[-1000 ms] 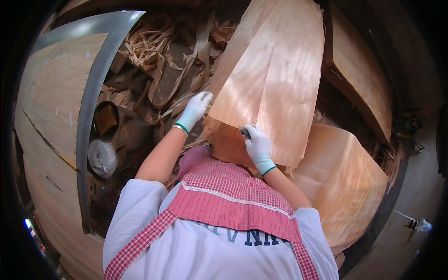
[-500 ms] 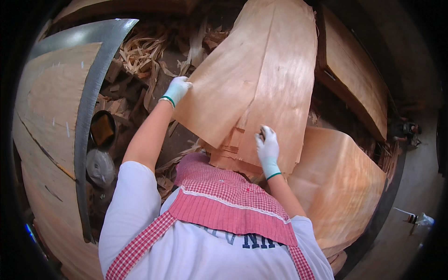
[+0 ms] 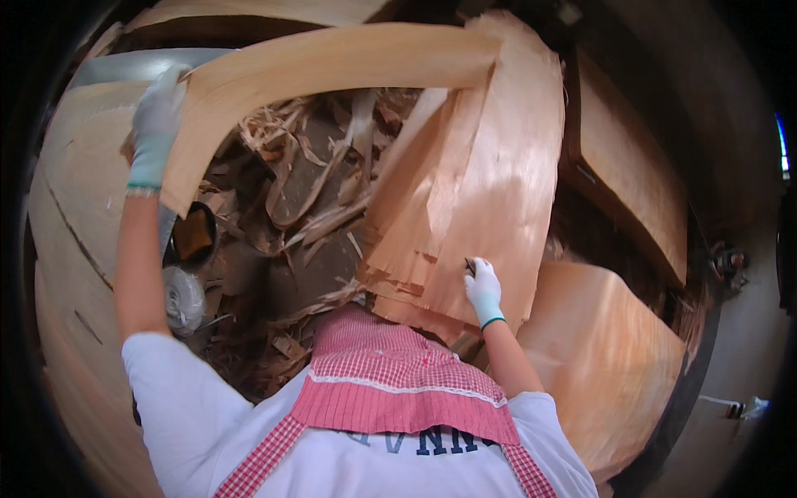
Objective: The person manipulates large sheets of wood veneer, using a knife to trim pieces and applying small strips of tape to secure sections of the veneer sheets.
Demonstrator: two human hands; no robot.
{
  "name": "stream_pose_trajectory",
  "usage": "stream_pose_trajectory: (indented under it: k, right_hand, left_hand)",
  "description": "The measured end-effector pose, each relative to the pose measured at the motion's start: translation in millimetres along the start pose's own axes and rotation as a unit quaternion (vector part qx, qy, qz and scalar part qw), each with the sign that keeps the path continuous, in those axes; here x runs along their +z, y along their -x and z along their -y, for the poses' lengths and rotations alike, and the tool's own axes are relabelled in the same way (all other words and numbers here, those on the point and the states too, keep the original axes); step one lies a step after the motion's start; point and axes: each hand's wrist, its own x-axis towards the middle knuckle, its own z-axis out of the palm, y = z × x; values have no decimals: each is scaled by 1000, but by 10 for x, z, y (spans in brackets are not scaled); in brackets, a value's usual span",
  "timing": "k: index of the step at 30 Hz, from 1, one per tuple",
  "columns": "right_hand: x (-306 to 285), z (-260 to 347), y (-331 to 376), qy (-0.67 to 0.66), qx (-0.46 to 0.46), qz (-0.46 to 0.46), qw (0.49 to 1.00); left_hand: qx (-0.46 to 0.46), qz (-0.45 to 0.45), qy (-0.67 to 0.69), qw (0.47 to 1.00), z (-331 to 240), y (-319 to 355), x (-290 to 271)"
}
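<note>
My left hand [image 3: 156, 124], in a white glove with a green cuff, is closed on the near end of a long thin wood veneer sheet [image 3: 332, 62]. The sheet arches from that hand to the far part of a veneer stack [image 3: 519, 158] in front of me. Its lower corner hangs beside the left worktop. My right hand [image 3: 484, 290], also gloved, is closed around a small dark object [image 3: 471, 266] whose kind I cannot make out. That hand is low over the stack's near end, where ragged veneer strips [image 3: 407, 278] fan out.
A pale veneer sheet [image 3: 75, 191] covers the left worktop. Below lie wood scraps [image 3: 324, 191], a black bucket [image 3: 213, 217] and a clear plastic-wrapped roll [image 3: 183, 300]. More veneer piles stand at right, one far [image 3: 631, 141], one near [image 3: 606, 349]. A person [image 3: 730, 264] is in the distance.
My left hand has swung the veneer sheet up and left, off the stack toward the left worktop, uncovering strips and scraps. My right hand has shifted slightly down in the picture.
</note>
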Motion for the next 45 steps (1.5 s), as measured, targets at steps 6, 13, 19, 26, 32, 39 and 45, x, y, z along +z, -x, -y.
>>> stream_pose_trajectory:
  k: [6, 13, 19, 26, 32, 39, 45]
  right_hand:
    - [-469, 1136, -333, -382, 2, 92, 919]
    - [228, 2868, -237, -725, -21, 448, 522]
    - [929, 3958, 1588, -741, 41, 384, 550]
    - [1098, 4711, 3311, -688, -177, 355, 608]
    - [983, 5631, 4767, -646, -286, 267, 655]
    - [1015, 6480, 5650, -616, -319, 107, 712]
    - [1265, 7446, 5364, -654, -291, 66, 695]
  left_hand:
    - [37, -71, -191, 978, -660, 1671, -2107]
    - [-50, -10, -295, 954, -1865, 3735, -3920]
    - [-267, 4, -319, 909, -2318, 5435, -4928]
    - [-427, 43, -307, 850, -2045, 7259, -5574]
    - [-519, 56, -200, 829, -1120, 8265, -6291]
    - [-398, 106, -256, 875, 788, 8709, -6739]
    - [-426, 192, -307, 829, 3061, 8412, -6836]
